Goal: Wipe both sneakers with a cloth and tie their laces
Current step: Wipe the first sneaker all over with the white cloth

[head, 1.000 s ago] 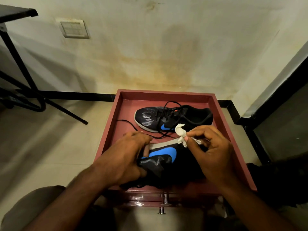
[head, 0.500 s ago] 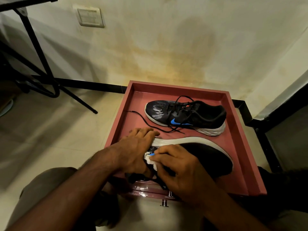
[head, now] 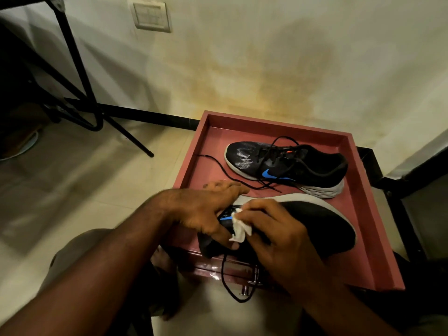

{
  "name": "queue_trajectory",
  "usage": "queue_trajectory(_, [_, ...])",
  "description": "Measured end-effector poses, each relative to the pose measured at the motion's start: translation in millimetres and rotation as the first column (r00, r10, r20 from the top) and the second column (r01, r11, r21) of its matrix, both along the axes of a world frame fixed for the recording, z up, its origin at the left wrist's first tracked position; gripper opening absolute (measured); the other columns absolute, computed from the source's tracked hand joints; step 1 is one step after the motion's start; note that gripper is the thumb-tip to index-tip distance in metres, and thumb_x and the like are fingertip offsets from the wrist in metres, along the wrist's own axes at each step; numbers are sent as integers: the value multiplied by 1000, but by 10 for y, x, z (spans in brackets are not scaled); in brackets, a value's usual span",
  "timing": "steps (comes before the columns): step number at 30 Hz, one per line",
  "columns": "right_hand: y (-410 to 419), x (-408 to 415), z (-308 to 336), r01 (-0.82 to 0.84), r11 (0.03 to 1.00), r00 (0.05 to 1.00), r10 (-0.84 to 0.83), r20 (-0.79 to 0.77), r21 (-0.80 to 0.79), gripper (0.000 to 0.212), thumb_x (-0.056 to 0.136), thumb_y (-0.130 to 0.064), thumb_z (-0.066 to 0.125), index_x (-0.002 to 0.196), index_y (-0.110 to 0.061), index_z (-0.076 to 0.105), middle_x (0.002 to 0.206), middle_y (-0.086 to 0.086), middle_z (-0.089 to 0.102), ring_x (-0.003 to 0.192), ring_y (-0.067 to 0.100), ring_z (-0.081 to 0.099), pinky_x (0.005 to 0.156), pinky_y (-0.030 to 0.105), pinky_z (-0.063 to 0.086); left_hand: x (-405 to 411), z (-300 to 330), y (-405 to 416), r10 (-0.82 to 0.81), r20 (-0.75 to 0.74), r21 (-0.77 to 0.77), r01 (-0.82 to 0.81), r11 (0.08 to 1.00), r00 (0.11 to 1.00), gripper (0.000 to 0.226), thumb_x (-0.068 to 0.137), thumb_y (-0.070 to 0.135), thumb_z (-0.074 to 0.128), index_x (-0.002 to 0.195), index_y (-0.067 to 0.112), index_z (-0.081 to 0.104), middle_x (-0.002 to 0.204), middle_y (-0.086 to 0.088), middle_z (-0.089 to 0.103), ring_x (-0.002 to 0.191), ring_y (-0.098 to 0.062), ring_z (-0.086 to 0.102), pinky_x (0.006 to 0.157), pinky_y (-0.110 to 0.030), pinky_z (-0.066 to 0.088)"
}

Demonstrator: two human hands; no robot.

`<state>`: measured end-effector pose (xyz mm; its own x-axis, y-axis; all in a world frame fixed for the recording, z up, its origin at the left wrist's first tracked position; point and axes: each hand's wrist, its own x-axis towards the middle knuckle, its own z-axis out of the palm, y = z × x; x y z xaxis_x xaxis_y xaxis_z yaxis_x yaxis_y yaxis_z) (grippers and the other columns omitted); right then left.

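Two black sneakers with blue logos lie in a red tray [head: 363, 180]. The far sneaker [head: 310, 163] sits upright with its laces loose and untied. The near sneaker [head: 322, 221] is tipped on its side, its dark sole with grey rim facing up. My left hand [head: 206, 209] grips its toe end. My right hand [head: 271, 229] presses a crumpled white cloth [head: 240, 229] against its side near the blue logo. One lace of the near sneaker hangs over the tray's front edge.
The tray rests on a low red stand with metal fittings at the front [head: 249, 284]. A black metal table frame [head: 80, 93] stands at the left on the tiled floor. A stained wall with a switch plate [head: 151, 16] rises behind. My knee [head: 80, 258] is lower left.
The near sneaker was turned onto its side, sole up. My right hand came down from above it with the cloth and now rubs near the toe. The view shifted left.
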<state>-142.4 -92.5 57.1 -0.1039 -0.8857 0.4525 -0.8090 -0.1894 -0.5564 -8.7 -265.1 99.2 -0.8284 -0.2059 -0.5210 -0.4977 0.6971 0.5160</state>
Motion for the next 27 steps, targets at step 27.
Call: queue_trajectory(27, [57, 257, 114, 268, 956, 963, -263, -59, 119, 13, 85, -20, 76, 97, -24, 73, 96, -13, 68, 93, 9, 62, 77, 32, 55, 111, 66, -49, 66, 184, 51, -77, 996, 981, 158, 51, 53, 99, 156, 45, -20, 169, 16, -16, 158, -27, 6, 120, -53, 35])
